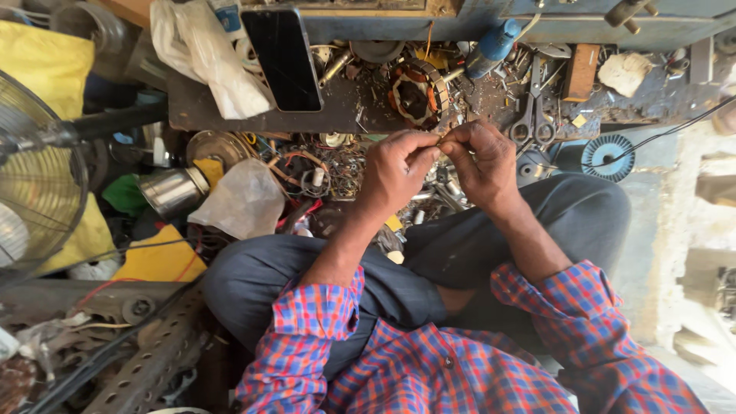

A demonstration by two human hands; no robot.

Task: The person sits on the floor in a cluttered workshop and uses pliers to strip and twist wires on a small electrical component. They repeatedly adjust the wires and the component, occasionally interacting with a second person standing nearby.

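Note:
My left hand (395,170) and my right hand (481,162) meet above my knees, fingertips pinched together on a small thin piece, likely a wire end (440,140), too small to make out. Just beyond them on the dark workbench (230,115) lies a round motor stator with copper windings (418,93). Both forearms come out of rolled checked sleeves. I sit with legs in dark trousers.
A black phone (284,57) leans on the bench beside white plastic bags (207,61). Scissors (533,115), a blue bottle (494,42) and scrap parts litter the bench. A fan (34,169), a steel can (170,192) and a perforated metal bar (153,353) crowd the left.

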